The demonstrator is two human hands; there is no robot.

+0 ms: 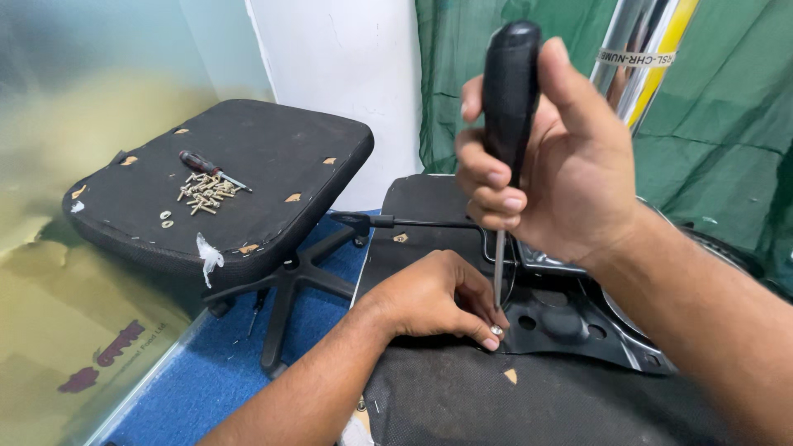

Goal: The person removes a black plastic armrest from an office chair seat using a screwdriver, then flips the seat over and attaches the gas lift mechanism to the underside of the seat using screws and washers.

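Gripping a black-handled steel screwdriver (506,124), right hand (562,157) fingers wrapped tight, tip down. Left hand (429,297) fingers pinch a small silver screw (496,329) right under the tip, on the black metal chair plate (570,326).

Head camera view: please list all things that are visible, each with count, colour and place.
screwdriver: one, black handle, upright in right hand
screw: one, silver, at left fingers, under screwdriver tip
metal plate: one, black, on upturned seat
upturned seat: one, black, front
lever: one, black, beside plate
second seat: one, black, left, on star base
small screwdriver: one, red-black handle, on second seat
loose screws: a pile, pale, on second seat
floor: blue
curtain: green, behind
left hand: pinches screw
right hand: grips screwdriver
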